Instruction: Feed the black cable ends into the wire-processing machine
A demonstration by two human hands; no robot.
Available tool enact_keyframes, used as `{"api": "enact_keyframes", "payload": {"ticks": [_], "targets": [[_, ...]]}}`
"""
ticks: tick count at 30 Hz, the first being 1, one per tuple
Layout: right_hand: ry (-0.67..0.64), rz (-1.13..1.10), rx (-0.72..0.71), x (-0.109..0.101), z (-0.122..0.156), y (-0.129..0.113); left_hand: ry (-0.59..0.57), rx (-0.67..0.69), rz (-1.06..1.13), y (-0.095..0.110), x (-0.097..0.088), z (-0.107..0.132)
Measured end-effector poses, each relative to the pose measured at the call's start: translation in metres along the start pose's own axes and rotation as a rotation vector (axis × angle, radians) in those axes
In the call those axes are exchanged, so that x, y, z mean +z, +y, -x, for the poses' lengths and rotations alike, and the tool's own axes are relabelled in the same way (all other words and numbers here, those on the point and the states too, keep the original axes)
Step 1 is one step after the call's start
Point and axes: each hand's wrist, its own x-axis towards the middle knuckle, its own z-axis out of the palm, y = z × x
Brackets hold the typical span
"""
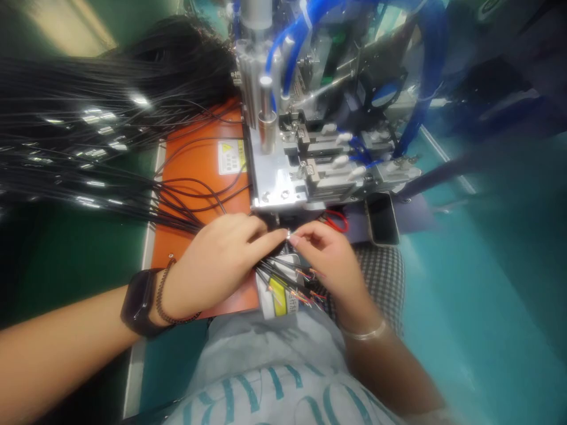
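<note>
My left hand (217, 265), wearing a black smartwatch and a beaded bracelet, lies over a bundle of black cables (88, 153) that fans across an orange mat (199, 230). My right hand (328, 265) meets it at the fingertips, where both pinch a tiny silver metal piece (288, 234). Below the hands, stripped cable ends with thin orange and red wires (305, 286) lie on a white paper with a yellow mark (277, 298). The metal base of a pneumatic machine (274, 183) stands just beyond my fingers.
Blue air hoses (287, 53) and steel cylinders (266, 112) rise from the machine. Red-handled pliers or scissors (337, 221) and a phone (382, 218) lie beyond my right hand. A checked cloth (381, 283) covers my lap, and a green bench surface (66, 248) lies left of the mat.
</note>
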Motion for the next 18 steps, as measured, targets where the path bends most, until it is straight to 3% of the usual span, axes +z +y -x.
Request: {"api": "enact_keyframes", "payload": {"ticks": [18], "targets": [[0.024,-0.034,0.067,0.003,-0.0065,0.0086,-0.009,0.053,-0.156,0.0042,0.0008,0.0003]]}}
